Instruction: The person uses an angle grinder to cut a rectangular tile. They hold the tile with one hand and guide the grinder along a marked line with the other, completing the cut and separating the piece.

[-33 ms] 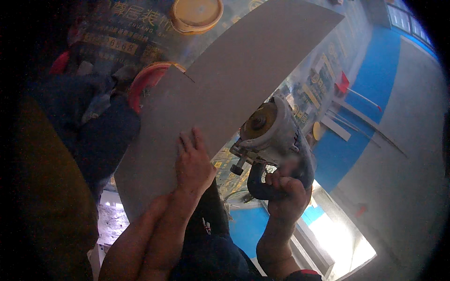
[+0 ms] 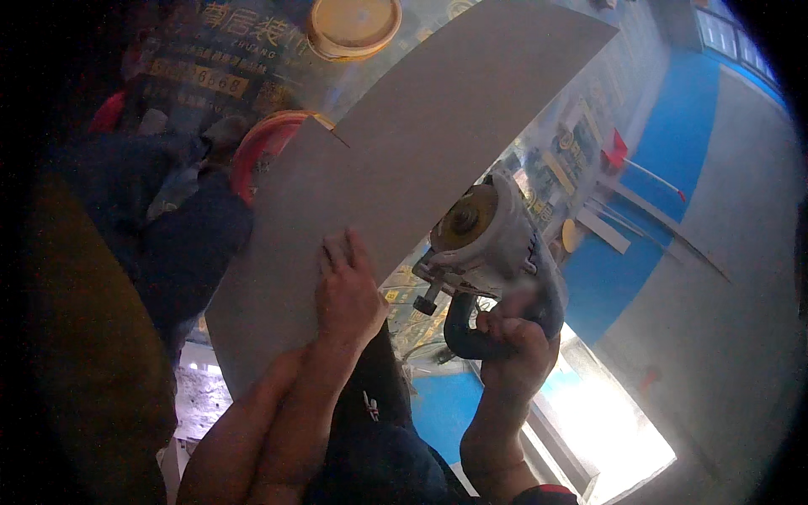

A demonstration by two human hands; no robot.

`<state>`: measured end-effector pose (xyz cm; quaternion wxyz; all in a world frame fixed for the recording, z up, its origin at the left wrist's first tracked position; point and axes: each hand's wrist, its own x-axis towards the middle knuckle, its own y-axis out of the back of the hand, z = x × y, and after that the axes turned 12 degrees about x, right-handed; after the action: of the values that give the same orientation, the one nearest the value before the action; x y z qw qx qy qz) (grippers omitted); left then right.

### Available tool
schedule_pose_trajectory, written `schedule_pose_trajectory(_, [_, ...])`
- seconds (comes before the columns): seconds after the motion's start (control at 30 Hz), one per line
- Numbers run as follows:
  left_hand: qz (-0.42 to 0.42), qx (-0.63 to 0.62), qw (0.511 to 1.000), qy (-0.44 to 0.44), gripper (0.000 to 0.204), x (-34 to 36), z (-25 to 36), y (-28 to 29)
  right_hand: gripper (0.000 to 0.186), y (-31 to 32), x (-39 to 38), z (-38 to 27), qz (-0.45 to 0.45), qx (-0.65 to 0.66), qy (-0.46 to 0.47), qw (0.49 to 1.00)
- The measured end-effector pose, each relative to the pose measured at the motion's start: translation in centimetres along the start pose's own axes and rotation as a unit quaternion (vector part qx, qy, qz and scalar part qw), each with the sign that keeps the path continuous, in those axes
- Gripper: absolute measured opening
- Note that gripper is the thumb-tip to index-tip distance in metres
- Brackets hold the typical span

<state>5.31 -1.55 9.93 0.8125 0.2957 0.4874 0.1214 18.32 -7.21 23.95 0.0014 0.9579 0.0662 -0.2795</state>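
Observation:
A long grey slab (image 2: 438, 126) stretches from the lower left to the upper right, with a short dark slit in its far left edge. My left hand (image 2: 349, 286) lies flat on its near part, fingers stretched out. In my right hand (image 2: 515, 328) is a circular saw (image 2: 513, 227), gripped by its dark loop handle. Its round blade (image 2: 465, 219) faces the slab's right edge; whether they touch I cannot tell. Part of my right hand is blurred. Another stretch of bare forearm (image 2: 244, 425) lies against my left forearm; whose it is stays unclear.
Someone in dark clothing (image 2: 185, 244) is close at the left. A red bucket (image 2: 252, 156) shows beside the slab, and a round pale-topped bucket (image 2: 353, 25) stands beyond. Long strips (image 2: 665, 219) and a red-headed tool (image 2: 617, 150) lie at the right. Printed sheeting (image 2: 252, 50) covers the floor.

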Motion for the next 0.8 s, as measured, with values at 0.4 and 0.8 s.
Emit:
schedule_pose_trajectory(0.4, [-0.036,0.022,0.999,0.010,0.093,0.7,0.9,1.3,0.043,-0.3,0.3,-0.3,0.013,-0.026,-0.006,1.000])
schedule_pose_trajectory(0.8, [-0.004,0.009,1.000,-0.005,0.089,0.9,1.4,1.6,0.042,-0.2,0.1,-0.5,0.008,-0.047,-0.003,0.999])
